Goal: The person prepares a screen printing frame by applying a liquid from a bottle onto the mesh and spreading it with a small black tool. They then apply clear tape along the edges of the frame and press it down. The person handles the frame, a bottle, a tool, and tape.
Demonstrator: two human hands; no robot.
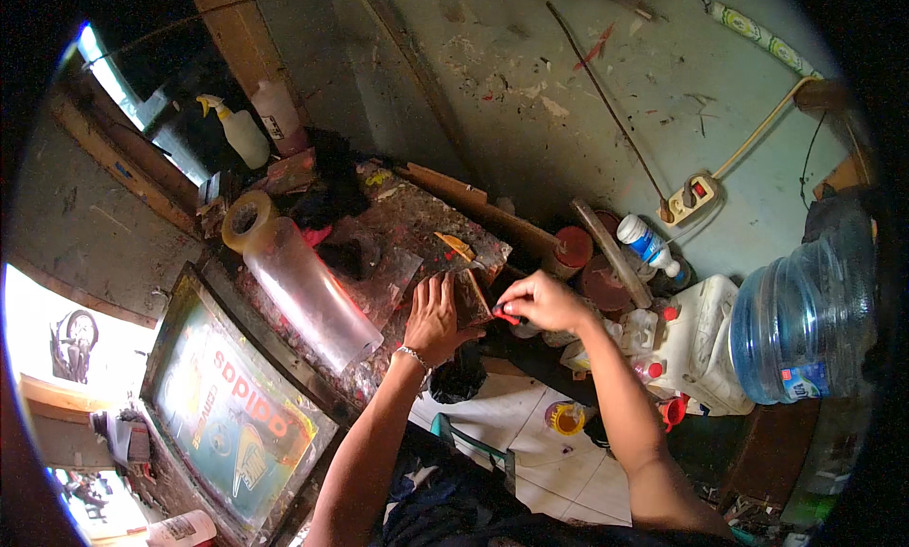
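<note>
My left hand (434, 312) lies flat, fingers stretched, on a dark brown flat piece (471, 301) at the near right edge of the cluttered worktable (393, 206). A chain bracelet circles that wrist. To its right, my right hand (547, 301) is closed in a pinch on a small red object (508, 315), held against the brown piece's right edge. Its exact kind is hidden by my fingers. A roll of clear plastic film (308, 291) lies left of my left hand. Beyond my hands is a small yellow-orange piece (456, 246).
A printed screen frame (232, 395) leans at lower left. A tape roll (249, 221) and spray bottle (237, 135) sit farther back. At right stand a white jerrycan (701, 339), a large blue water bottle (795, 324) and a power strip (689, 198). A yellow tub (566, 418) is on the tiled floor.
</note>
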